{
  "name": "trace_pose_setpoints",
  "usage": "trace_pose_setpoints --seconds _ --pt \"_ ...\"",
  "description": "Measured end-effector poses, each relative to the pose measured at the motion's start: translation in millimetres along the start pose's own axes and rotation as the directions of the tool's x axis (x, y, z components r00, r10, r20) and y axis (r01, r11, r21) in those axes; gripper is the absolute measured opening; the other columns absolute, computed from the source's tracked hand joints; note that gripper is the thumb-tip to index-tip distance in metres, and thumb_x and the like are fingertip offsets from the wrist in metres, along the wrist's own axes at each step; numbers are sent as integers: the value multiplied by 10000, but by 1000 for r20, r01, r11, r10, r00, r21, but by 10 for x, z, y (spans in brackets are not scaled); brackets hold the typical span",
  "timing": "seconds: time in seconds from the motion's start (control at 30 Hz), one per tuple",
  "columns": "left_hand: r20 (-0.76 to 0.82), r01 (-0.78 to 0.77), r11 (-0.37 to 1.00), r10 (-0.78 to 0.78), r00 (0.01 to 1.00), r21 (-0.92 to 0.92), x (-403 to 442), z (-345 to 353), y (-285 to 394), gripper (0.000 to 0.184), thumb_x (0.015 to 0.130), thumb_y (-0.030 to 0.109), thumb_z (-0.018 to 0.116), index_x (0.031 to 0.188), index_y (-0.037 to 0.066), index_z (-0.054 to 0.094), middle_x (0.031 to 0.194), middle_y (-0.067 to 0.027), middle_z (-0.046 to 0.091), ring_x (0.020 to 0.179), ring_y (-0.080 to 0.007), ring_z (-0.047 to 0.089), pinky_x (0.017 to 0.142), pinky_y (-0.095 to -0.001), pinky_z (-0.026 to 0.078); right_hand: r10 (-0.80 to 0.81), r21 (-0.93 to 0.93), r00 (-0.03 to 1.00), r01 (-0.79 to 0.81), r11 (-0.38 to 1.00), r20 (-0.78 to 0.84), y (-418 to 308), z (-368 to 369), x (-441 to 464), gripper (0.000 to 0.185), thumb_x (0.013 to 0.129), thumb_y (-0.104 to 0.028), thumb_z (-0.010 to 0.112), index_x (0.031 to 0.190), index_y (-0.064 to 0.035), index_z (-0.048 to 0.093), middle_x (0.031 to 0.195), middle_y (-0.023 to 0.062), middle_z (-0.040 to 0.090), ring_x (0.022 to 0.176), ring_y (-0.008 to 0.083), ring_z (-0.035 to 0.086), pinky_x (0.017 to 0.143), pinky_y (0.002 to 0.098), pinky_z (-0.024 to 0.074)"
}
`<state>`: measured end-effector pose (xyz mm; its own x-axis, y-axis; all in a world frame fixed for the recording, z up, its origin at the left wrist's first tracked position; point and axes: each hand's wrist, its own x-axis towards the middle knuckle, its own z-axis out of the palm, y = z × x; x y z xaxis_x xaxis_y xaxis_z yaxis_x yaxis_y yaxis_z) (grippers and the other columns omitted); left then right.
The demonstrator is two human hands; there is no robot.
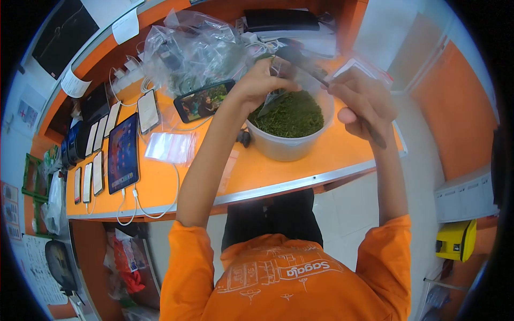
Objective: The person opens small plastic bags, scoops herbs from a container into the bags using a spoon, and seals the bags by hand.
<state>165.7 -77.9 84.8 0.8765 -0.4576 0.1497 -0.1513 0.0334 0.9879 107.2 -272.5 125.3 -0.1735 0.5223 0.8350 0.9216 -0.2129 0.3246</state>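
Note:
A translucent round tub (284, 150) stands near the table's front edge, filled with fine green plant matter (292, 115) like moss or chopped leaf. Above its left side, my left hand (262, 83) is closed on a small clear plastic bag (273, 99), partly hidden by my fingers. On the right, my right hand (367, 101) grips a dark spoon (316, 75) by its handle, whose end sticks out below the palm. The spoon's head is smeared by motion, up by the bag's mouth; whether it carries anything I cannot tell.
Left of the tub lie a stack of small zip bags (170, 147), a phone playing video (203, 101), a tablet (123, 152) and several charging phones with cables. Behind spreads a heap of clear plastic bags (195, 53). Papers and a black laptop-like object (281, 20) sit at the back.

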Motion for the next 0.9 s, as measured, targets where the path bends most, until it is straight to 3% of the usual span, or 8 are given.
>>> trace_pose_setpoints --seconds 0.13,0.3,0.37,0.47,0.63,0.73,0.77,0.9 --pt "40 -46 995 50 998 -88 13 -14 -25 320 593 15 722 884 20 589 837 -35 582 831 -136 546 758 -265 414 44 -44 999 -43 998 1 -21 -20 -75 280 777 -196 633 862 60 562 647 102 535 600 249 561 492 300 444" --pt "47 -14 987 22 999 -160 -13 -13 3 397 623 -24 695 1002 -17 575 913 -75 594 901 -151 555 809 -269 434 378 -10 856 -407 913 -353 -2 10 -218 275 923 -173 447 824 56 563 697 110 608 623 192 589 582 285 462" --pt "64 3 984 8 998 -177 8 -57 -30 435 633 -36 684 1050 -27 560 943 -90 594 926 -157 555 829 -272 436 488 -23 742 -559 829 -459 -23 18 -230 315 951 -192 385 818 48 539 691 119 605 632 170 606 588 266 477" --pt "36 15 974 -7 999 -225 -19 -92 -9 445 640 -62 660 1071 -33 550 957 -96 590 926 -166 557 830 -276 436 730 332 400 -698 635 -555 -52 55 -179 275 947 -179 387 872 46 527 710 107 589 624 160 607 546 256 489" --pt "105 69 899 -26 994 -432 -55 -159 -21 457 635 -101 553 1086 -34 548 982 -113 584 946 -186 550 828 -280 435 985 436 152 -883 175 -87 101 78 -467 289 869 -235 562 980 27 507 815 101 522 617 157 549 538 266 473" --pt "149 63 904 0 989 -423 -76 -178 -12 497 601 -109 511 1093 -41 541 994 -114 577 970 -191 535 807 -284 438 807 -209 409 -912 352 -426 132 82 -515 366 826 -251 623 1033 21 492 870 98 496 736 172 507 641 298 436" --pt "161 47 915 20 987 -401 -81 -186 -10 511 589 -110 501 1094 -44 539 997 -113 574 979 -192 530 797 -285 440 702 -197 476 -874 445 -529 146 68 -500 451 768 -240 680 1061 31 470 914 101 481 822 203 460 723 330 390" --pt "250 24 943 64 966 -333 -81 -159 -9 522 584 -106 505 1100 -36 533 1001 -103 573 969 -185 533 776 -283 434 537 -335 837 -539 773 -108 -60 93 -49 388 722 -169 691 1041 -29 522 925 116 478 816 234 469 725 340 388"
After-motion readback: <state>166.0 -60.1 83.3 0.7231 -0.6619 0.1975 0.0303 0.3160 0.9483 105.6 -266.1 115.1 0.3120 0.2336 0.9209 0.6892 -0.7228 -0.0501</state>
